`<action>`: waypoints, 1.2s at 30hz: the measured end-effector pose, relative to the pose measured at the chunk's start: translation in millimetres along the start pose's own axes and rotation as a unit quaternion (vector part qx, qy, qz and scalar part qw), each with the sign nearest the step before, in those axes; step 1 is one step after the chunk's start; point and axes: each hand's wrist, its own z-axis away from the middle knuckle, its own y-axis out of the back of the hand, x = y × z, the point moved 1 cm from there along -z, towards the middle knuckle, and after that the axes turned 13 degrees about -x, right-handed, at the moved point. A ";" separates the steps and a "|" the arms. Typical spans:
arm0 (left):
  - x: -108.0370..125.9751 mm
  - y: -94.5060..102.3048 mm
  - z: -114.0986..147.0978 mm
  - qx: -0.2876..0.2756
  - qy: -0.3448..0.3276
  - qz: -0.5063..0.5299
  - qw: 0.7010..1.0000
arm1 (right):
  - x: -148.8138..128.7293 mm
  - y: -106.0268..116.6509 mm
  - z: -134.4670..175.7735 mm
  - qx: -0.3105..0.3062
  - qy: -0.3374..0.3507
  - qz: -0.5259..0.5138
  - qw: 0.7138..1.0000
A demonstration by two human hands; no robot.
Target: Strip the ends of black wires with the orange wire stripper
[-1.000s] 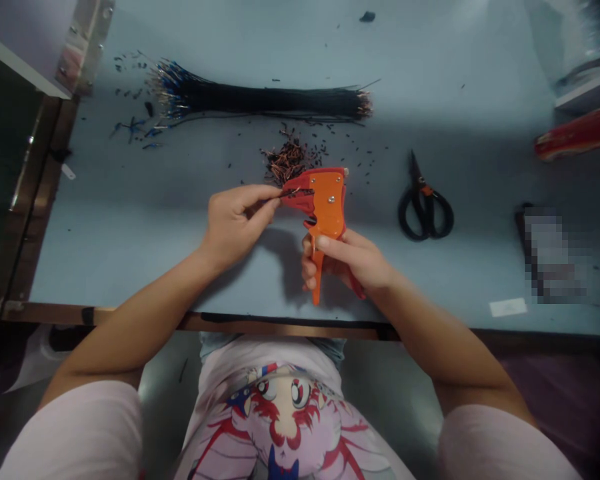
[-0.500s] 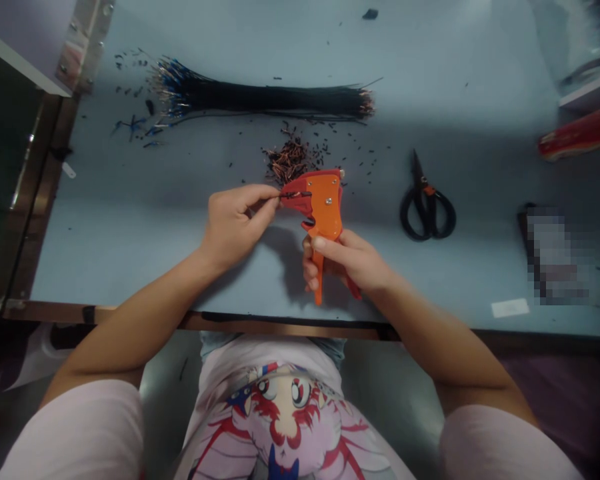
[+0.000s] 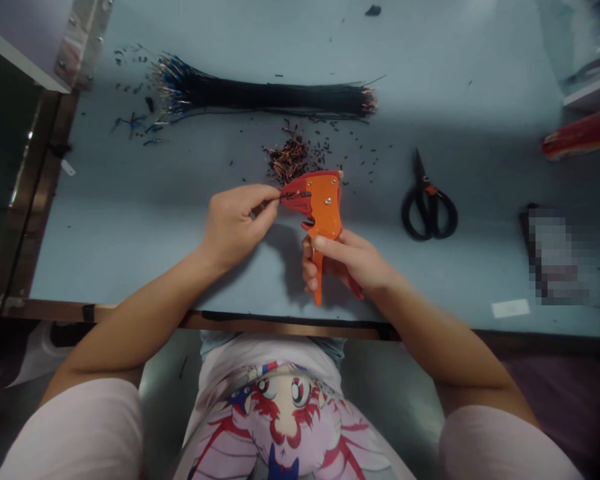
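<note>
Slightly leftward goes our orange-and-red, pistol-shaped wire stripper [image 3: 325,217], over the blue-grey bench [image 3: 110,227] near its front edge; our right hand [image 3: 356,260] grips its handles, our left hand [image 3: 237,219] pinches a thin black wire [image 3: 283,196] at its mouth. Bare copper already shows at the right end of the long black wire bundle [image 3: 280,98]; how many remain unstripped, we cannot tell

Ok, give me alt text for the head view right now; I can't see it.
The right hand grips an orange-and-red hand tool while the left hand pinches a thin dark wire at its nose. Beyond them lie a pile of copper-and-black scraps and a bundle of black wires; black-handled scissors lie to the right.
</note>
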 end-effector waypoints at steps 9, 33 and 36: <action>-1.2 -0.6 0.5 -0.020 0.014 -0.022 0.999 | 3.3 -1.7 -1.7 0.009 0.007 0.028 1.000; -18.3 11.5 -11.9 -0.010 0.114 0.154 0.981 | -26.7 29.0 5.0 0.173 0.090 -0.053 0.979; -18.4 8.0 -14.3 -0.033 0.139 0.238 0.961 | -27.8 29.7 7.4 0.153 0.050 -0.037 0.986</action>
